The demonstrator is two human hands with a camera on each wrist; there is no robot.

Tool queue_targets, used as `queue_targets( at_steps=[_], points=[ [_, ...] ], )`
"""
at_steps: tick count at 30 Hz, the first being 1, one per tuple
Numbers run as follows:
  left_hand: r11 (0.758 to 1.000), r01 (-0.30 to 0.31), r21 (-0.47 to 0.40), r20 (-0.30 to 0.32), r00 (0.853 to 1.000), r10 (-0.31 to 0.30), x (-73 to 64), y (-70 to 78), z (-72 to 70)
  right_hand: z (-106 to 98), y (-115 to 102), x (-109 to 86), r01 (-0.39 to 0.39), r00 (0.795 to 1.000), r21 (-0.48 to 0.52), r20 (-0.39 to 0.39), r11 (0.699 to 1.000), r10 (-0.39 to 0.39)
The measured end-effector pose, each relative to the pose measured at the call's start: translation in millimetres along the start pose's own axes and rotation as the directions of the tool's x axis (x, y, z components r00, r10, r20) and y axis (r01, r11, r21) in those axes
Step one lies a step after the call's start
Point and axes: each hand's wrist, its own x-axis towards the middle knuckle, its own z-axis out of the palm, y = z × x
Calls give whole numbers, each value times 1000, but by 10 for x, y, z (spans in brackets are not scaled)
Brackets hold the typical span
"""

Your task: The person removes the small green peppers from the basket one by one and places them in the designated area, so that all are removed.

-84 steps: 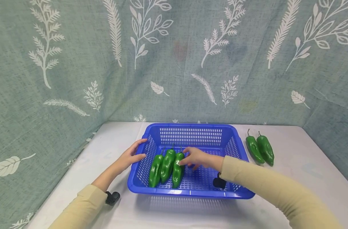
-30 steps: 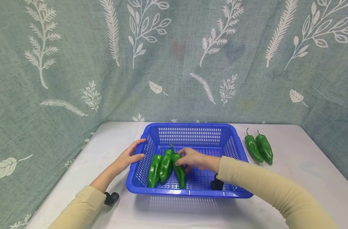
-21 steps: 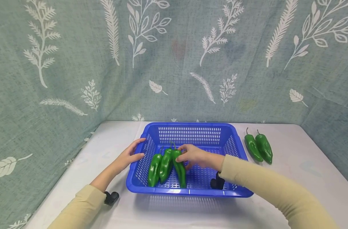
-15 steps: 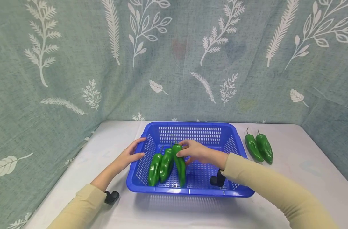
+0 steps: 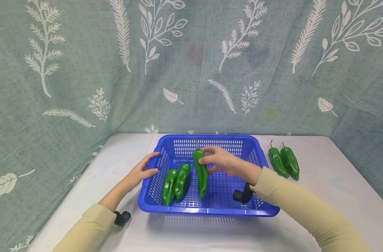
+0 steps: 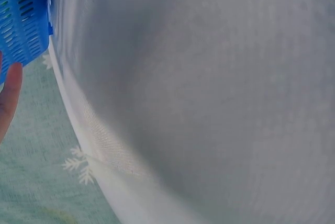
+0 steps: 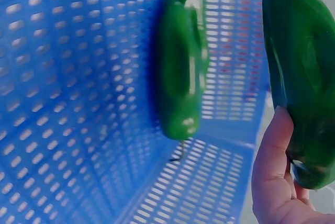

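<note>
My right hand (image 5: 221,161) pinches a long green pepper (image 5: 201,175) near its stem end, thumb on one side and fingers behind. The pepper hangs tip-down inside the blue basket (image 5: 191,211); in the right wrist view it fills the right edge, with my thumb (image 7: 275,145) along its side. Two more green peppers, one (image 5: 170,187) at the left and one (image 5: 183,182) beside it, lie side by side in the basket's left part. At the left rim rests my left hand (image 5: 137,176), fingers extended against the basket; the left wrist view shows one fingertip (image 6: 13,82) there.
Two other green peppers, a slimmer one (image 5: 278,162) and a wider one (image 5: 290,163), lie on the white tabletop (image 5: 323,196) right of the basket. A patterned green cloth (image 5: 191,87) hangs behind the table. Each wrist carries a black camera (image 5: 241,196).
The right hand has lifted the third pepper from beside the other two, up and slightly to the right. Its tip has swung away from them. The left hand stays at the rim.
</note>
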Motion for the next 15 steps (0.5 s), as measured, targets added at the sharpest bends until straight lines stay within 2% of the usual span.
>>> queue_targets(
  at_steps=[6,15],
  points=[
    [1000,2,1,0,1000,-2,-4,13,2,-99,-99,-101,51,999,29,10,998,-51],
    [1000,-9,-8,5,1000,9,-10,33,8,-191,-160,-203,85,996,64,8,994,-85]
  ],
)
